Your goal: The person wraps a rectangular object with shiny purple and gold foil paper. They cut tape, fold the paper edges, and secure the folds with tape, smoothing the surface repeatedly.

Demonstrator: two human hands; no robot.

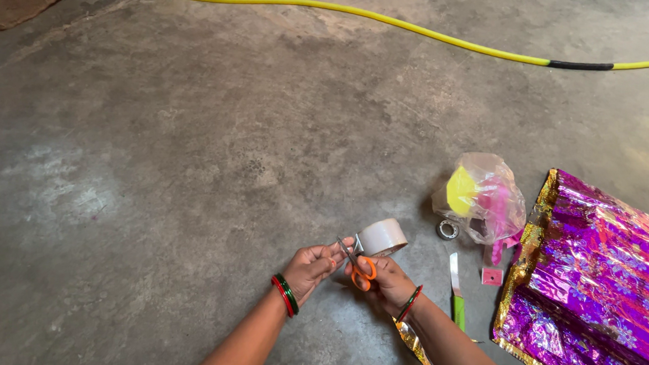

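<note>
Scissors, orange-handled | right hand fingers grip handles | left hand fingers pinch tape from roll | foil sheet right

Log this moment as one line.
left hand: pinches tape end | right hand: orange-handled scissors, tape roll | nearby: knife, plastic bag, purple foil

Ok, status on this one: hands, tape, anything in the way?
Left hand pinching the tape end. Right hand working orange scissors at the tape roll. Nothing in the way.
</note>
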